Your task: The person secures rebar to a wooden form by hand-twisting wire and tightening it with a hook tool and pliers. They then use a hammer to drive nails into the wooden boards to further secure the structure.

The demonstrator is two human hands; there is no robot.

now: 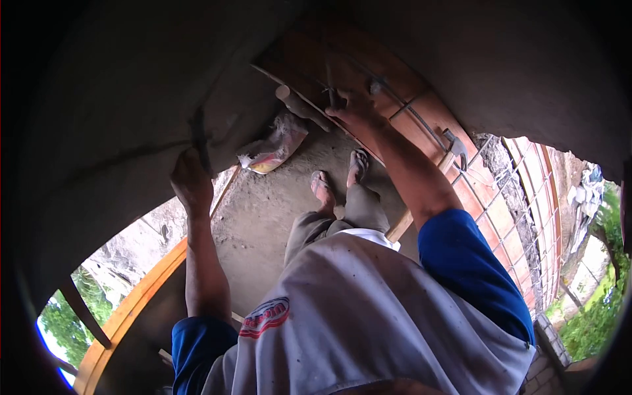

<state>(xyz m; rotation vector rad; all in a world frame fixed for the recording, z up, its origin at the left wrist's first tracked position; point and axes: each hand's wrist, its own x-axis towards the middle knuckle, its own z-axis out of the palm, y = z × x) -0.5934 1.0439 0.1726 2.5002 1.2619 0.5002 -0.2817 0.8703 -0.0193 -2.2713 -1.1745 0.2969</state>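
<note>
My left hand is raised at the left with its fingers closed round a dark, slender tool. The tool points up against a shadowed surface, and its kind is lost in the dark. Farther right, my right hand reaches to a reddish panel with steel rebar across it. Its fingers are closed at a bar around a small dark object, too dim to name. A claw hammer rests by the rebar below my right forearm, its wooden handle slanting towards my body.
A torn sack and a round wooden post lie ahead of my sandalled feet on the dusty floor. Dark walls curve around above. An orange-brown beam runs along the left; the rebar grid continues to the right.
</note>
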